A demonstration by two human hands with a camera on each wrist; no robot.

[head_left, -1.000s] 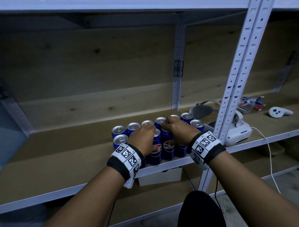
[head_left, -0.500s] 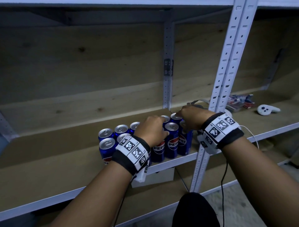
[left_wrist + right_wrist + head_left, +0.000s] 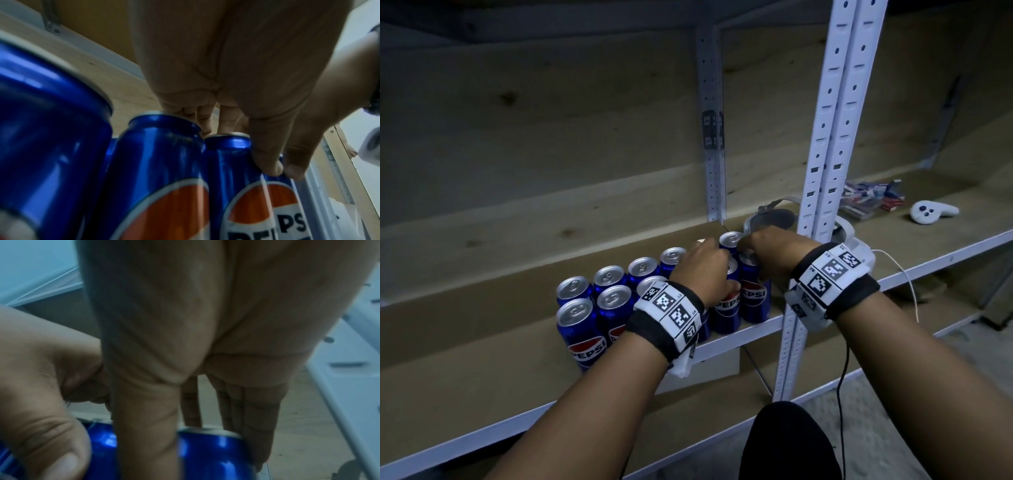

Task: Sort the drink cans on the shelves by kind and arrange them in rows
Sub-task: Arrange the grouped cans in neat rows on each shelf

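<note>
My left hand [image 3: 703, 274] and right hand [image 3: 774, 255] each clasp a Pepsi can [image 3: 753, 294] mid-frame; nudging neighbours could topple one off the shelf edge [image 3: 750, 334].

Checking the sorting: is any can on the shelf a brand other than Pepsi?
No: in the head view every can whose side shows is blue, and each readable logo is Pepsi.

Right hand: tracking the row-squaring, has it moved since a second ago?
Yes: the right hand moved rightward along the cans, toward the white upright post.
</note>
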